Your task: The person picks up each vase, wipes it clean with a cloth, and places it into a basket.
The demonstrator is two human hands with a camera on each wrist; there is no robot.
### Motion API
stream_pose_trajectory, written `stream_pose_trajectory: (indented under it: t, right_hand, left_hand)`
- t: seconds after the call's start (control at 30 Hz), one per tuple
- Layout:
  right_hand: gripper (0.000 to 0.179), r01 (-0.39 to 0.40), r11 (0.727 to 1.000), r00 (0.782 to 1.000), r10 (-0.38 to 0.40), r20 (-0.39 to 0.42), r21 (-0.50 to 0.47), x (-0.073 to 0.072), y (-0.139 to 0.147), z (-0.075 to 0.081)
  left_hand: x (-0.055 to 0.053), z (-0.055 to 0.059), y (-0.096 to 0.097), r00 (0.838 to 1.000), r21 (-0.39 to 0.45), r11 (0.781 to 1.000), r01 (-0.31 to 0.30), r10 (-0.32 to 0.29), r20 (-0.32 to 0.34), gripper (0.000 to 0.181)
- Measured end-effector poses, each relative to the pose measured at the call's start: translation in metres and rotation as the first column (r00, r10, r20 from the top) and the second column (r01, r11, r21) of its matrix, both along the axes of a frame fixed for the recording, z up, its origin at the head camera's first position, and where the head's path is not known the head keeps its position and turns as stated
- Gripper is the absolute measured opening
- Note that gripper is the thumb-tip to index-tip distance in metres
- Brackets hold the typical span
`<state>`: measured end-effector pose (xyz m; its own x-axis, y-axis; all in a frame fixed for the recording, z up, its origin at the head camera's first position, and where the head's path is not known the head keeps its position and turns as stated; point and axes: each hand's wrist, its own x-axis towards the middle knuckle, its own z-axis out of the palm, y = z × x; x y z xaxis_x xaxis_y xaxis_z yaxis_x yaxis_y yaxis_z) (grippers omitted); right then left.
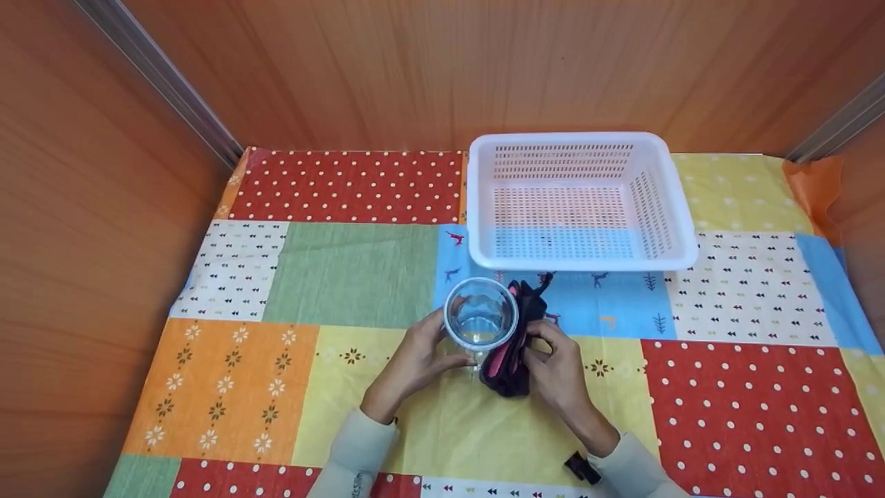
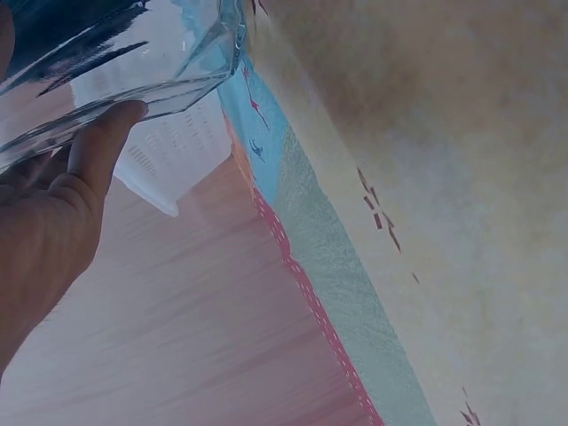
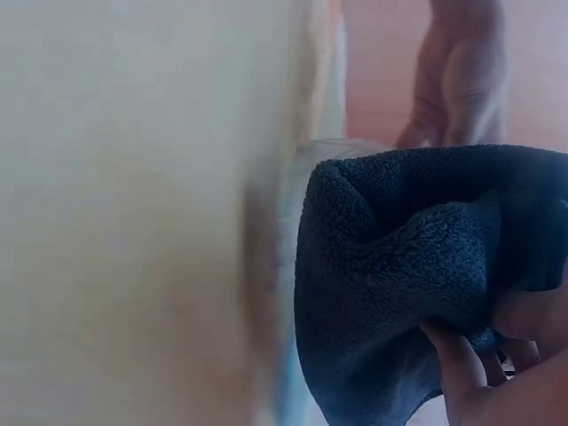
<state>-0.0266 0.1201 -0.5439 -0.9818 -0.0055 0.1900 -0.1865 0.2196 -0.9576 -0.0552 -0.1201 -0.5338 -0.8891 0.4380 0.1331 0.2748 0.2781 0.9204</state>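
Observation:
In the head view my left hand (image 1: pixel 413 363) grips a clear glass jar (image 1: pixel 480 315) from its left side, its round mouth facing up toward the camera. The left wrist view has the thumb and fingers against the glass wall. A black fluffy cloth (image 1: pixel 515 370) with pink patches is bunched against the jar's right side. My right hand (image 1: pixel 560 366) pinches that cloth between thumb and fingers. Close up in the right wrist view, the dark cloth (image 3: pixel 399 266) hides most of the jar behind it. The jar's base is hard to make out.
A white plastic basket (image 1: pixel 582 264) with slotted walls stands just beyond the hands, right of centre. Patchwork cloth (image 1: pixel 359 273) covers the table. Wooden panels (image 1: pixel 442 69) close off the back and both sides. A small black item (image 1: pixel 582 468) lies by the right sleeve.

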Motion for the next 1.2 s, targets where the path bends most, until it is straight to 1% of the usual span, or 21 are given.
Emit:
stream_pose_trajectory:
  t: [0.13,0.27,0.4,0.53,0.63,0.73,0.8,0.93,0.97,1.1,1.2]
  right_hand:
    - [0.026,-0.001,0.998,1.000,0.003,-0.027,0.055,-0.001,0.002,-0.013]
    - [0.025,0.001,0.998,1.000,0.000,-0.021,0.059,-0.001,0.001,-0.015]
    - [0.026,0.011,0.999,1.000,-0.012,0.015,0.047,0.002,-0.001,-0.008]
    - [0.024,0.015,1.000,0.999,-0.015,0.046,0.000,0.005,-0.005,0.006]
    - [0.023,0.009,0.999,0.999,-0.008,0.040,-0.043,0.006,-0.007,0.017]
    - [0.024,0.012,0.998,1.000,-0.010,0.024,-0.066,0.005,-0.008,0.022]
    - [0.025,0.015,0.997,1.000,-0.014,0.011,-0.069,0.004,-0.007,0.019]
    - [0.024,0.020,0.998,1.000,-0.021,-0.011,-0.056,0.003,-0.003,0.007]
    - [0.024,0.021,0.999,1.000,-0.022,-0.014,-0.040,0.002,-0.002,0.004]
    - [0.022,0.024,1.000,1.000,-0.024,0.003,0.015,0.001,0.002,-0.008]
    - [0.021,0.022,0.999,1.000,-0.023,0.021,0.039,0.000,0.004,-0.011]
  left_hand:
    - [0.000,0.001,-0.003,1.000,0.002,1.000,-0.002,0.002,0.021,0.084]
    - [0.001,0.001,-0.004,1.000,-0.002,1.000,-0.003,0.003,0.022,0.084]
    - [0.001,-0.001,-0.004,1.000,0.002,1.000,-0.003,0.002,0.026,0.085]
    - [0.001,-0.001,-0.003,1.000,0.020,1.000,-0.006,0.005,0.030,0.085]
    - [0.002,0.000,-0.002,1.000,0.001,1.000,-0.012,0.012,0.021,0.084]
    - [0.001,0.001,-0.001,1.000,-0.019,1.000,-0.013,0.013,0.008,0.084]
    - [0.001,0.001,0.000,1.000,-0.029,1.000,-0.012,0.012,0.006,0.084]
    - [-0.001,0.001,0.001,1.000,-0.042,0.999,-0.008,0.008,-0.001,0.084]
    - [-0.001,0.001,0.001,1.000,-0.042,0.999,-0.008,0.008,0.003,0.084]
    - [0.000,0.001,0.001,1.000,-0.032,0.999,-0.007,0.008,0.019,0.084]
    - [0.000,0.001,0.001,0.999,-0.021,1.000,-0.010,0.011,0.031,0.083]
